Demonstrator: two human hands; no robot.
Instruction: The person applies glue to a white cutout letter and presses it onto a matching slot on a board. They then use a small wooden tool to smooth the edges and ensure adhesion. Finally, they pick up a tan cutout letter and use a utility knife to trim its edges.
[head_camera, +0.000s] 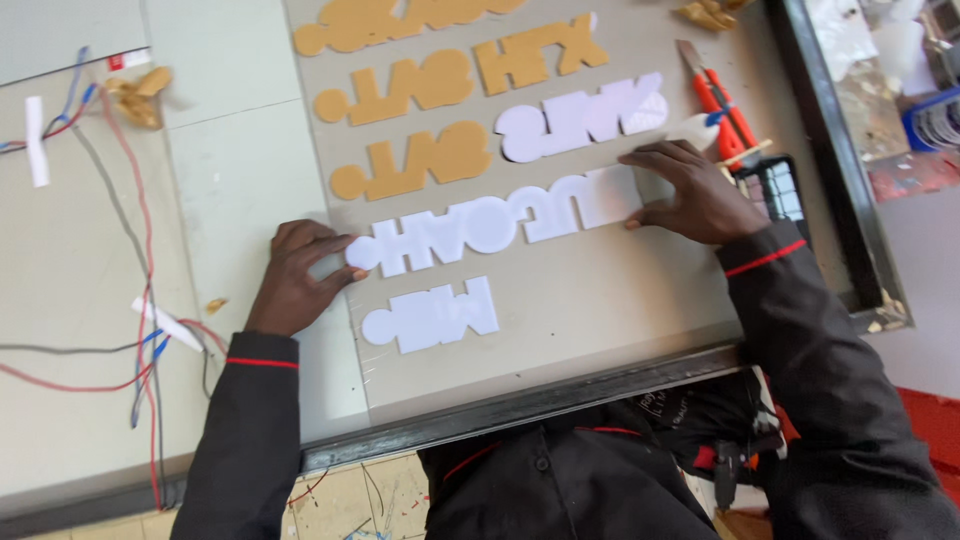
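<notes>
A long white cut-out letter strip is pressed flat between the left hand and right hand, fingers spread, nothing grasped, its right end hidden beneath the fingers.

sign-making workshop: cut-out letter strips on workbench, utility knife, loose wires (red, blue).

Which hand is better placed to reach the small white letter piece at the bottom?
Probably the left hand: it rests just above the small white piece, while the right hand is farther away.
</notes>
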